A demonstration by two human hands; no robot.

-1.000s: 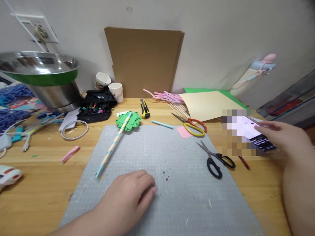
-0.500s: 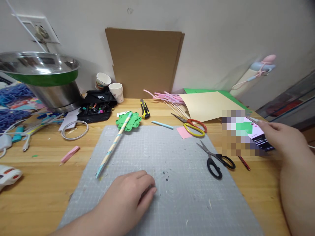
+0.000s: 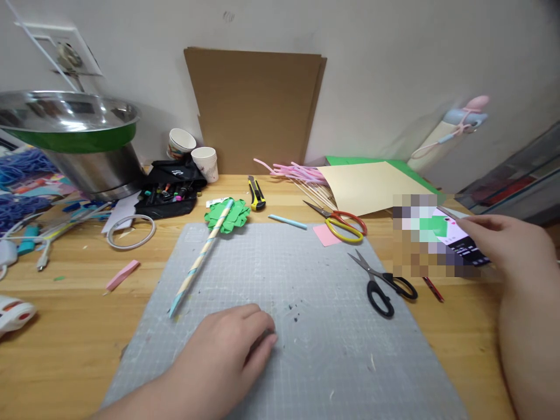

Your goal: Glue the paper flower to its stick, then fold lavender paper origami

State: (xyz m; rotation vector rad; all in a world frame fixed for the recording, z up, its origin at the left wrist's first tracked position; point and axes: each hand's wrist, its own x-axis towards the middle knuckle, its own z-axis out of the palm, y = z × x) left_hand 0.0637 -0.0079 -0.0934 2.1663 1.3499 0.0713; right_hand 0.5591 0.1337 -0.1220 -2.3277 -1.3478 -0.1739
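My left hand (image 3: 230,347) rests on the grey cutting mat (image 3: 315,385), fingers curled in, with nothing seen in them. Beyond it lies a pale stick (image 3: 203,254) wrapped in a blue spiral, its far end on a layered green paper piece (image 3: 238,216). At the right, my right hand (image 3: 520,248) grips the upper edge of a phone (image 3: 470,248) with a lit screen. Pixelation covers the phone's left part. Nearer the mat's middle are black-handled scissors (image 3: 380,297), partly opened. Red-and-yellow-handled scissors (image 3: 345,228) lie on a pink paper square (image 3: 326,235).
A yellow utility knife (image 3: 257,195) and a blue paper tube (image 3: 287,221) lie toward the back. A steel bowl (image 3: 105,137), paper cups (image 3: 205,163) and a black marker pouch (image 3: 168,201) stand left. Cardboard (image 3: 258,111) leans against the wall. A glue gun (image 3: 15,315) sits at the left edge.
The view has shifted very slightly. My right hand's fingers have moved a little at the phone's edge; my left hand stays in place.
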